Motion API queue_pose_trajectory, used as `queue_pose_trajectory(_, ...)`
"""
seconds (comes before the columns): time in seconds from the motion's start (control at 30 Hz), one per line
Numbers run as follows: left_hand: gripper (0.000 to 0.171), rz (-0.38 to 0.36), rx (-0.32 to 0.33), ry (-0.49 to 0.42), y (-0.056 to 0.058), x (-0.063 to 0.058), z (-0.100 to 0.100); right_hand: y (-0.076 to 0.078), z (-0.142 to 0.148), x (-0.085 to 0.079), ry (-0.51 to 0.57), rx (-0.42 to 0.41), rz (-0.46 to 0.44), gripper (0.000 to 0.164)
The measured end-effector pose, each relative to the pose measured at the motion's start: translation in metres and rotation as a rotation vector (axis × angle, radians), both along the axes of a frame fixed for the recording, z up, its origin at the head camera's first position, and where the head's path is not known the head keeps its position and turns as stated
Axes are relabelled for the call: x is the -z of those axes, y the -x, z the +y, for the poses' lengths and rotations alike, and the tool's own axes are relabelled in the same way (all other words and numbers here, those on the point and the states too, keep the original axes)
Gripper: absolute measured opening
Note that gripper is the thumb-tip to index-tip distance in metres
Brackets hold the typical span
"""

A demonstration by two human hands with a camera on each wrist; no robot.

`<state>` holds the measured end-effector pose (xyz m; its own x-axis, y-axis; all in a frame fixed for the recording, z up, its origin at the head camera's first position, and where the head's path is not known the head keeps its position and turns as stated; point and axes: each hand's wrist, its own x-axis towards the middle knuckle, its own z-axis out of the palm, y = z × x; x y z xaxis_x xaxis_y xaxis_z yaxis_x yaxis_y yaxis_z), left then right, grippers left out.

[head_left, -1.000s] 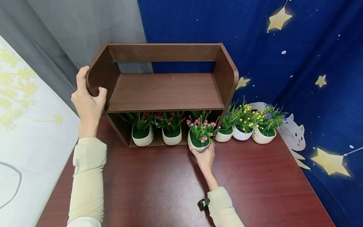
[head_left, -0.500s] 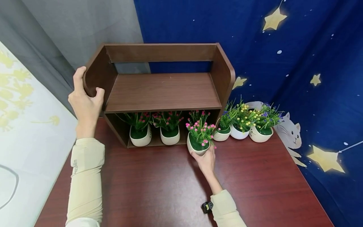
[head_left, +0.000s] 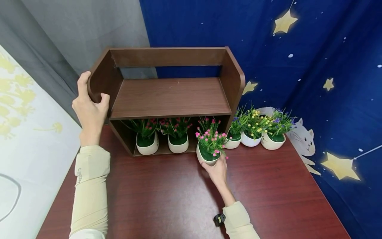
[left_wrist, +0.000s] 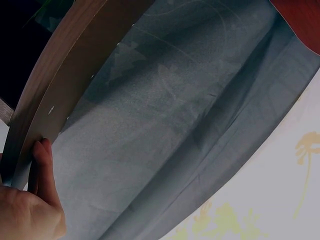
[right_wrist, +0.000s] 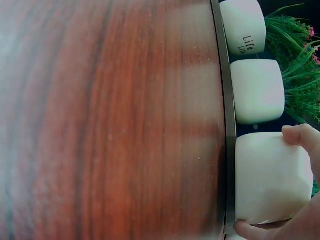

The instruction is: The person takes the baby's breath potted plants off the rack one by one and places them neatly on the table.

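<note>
My left hand (head_left: 91, 109) grips the left side panel of a brown wooden shelf (head_left: 171, 96), its thumb on the inner side. My right hand (head_left: 218, 171) holds a white pot (right_wrist: 272, 177) of pink flowers (head_left: 212, 142) from below and the right. In the head view this pot is at the front right of the lower compartment, overlapping its front edge. Two similar white pots, the left pot (head_left: 147, 146) and the middle pot (head_left: 178, 144), stand inside that compartment. More pink flowers show behind the held plant; whether they belong to it I cannot tell.
Right of the shelf stand a cream pot (head_left: 232, 142) with blue flowers, a white pot (head_left: 250, 139) with yellow flowers and another cream pot (head_left: 273, 142) with blue flowers. The red-brown table (head_left: 167, 196) carries everything. Grey and blue curtains (head_left: 185, 26) hang behind.
The held flower pot has come slightly forward and right relative to the shelf, along with my right hand. The head view has shifted a little; my left hand keeps its place on the panel.
</note>
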<state>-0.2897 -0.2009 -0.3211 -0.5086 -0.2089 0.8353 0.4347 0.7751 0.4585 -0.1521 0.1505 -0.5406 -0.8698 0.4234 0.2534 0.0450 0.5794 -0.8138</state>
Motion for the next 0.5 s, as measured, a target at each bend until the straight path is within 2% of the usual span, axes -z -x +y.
queue_pose_trajectory(0.4, 0.051, -0.007, -0.008, -0.015, 0.0041, 0.0019, -0.0006, -0.0063, 0.0011, -0.0013, 0.008, -0.015, -0.002, 0.086)
queue_pose_trajectory(0.5, 0.051, 0.001, -0.004, -0.006, 0.0032, 0.0018, -0.0008, -0.0073, 0.0020, -0.0003, 0.007, -0.007, 0.008, 0.083)
